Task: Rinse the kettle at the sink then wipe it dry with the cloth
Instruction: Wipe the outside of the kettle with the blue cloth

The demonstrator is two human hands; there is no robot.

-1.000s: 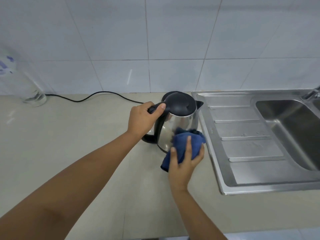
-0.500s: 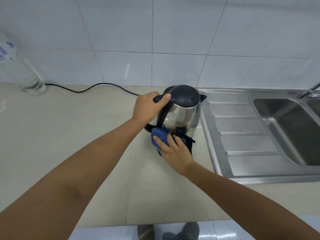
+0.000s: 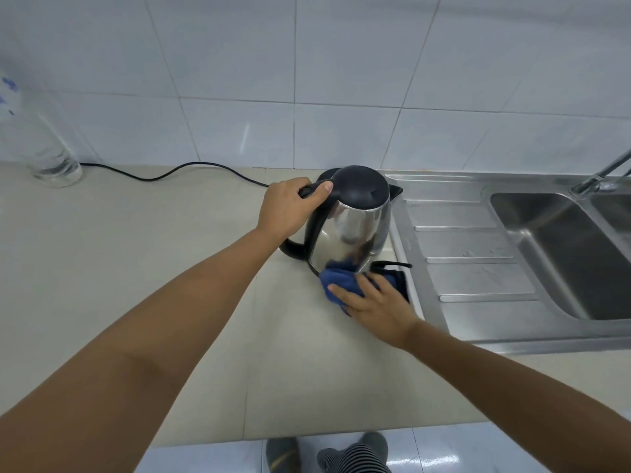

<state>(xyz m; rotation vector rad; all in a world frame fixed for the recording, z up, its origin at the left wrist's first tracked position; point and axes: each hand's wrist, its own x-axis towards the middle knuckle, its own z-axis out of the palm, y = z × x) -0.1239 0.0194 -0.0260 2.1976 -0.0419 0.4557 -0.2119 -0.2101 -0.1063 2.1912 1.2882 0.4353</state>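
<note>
A steel kettle [image 3: 351, 233] with a black lid and handle stands on the beige counter, just left of the sink's drainboard. My left hand [image 3: 286, 208] grips the top of its black handle. My right hand [image 3: 375, 303] presses a blue cloth [image 3: 336, 279] against the low front of the kettle's body, near its base. The cloth's dark edge [image 3: 397, 276] sticks out to the right of my fingers.
The steel sink [image 3: 560, 254] with ribbed drainboard [image 3: 471, 268] lies to the right, its tap [image 3: 604, 175] at the back right. A black power cord [image 3: 170, 174] runs along the wall. A clear bottle [image 3: 44, 145] stands at the far left. White tiles back the counter.
My right hand has moved the cloth from the kettle's middle front down to its lower edge by the counter. My left hand has kept its grip on the handle.
</note>
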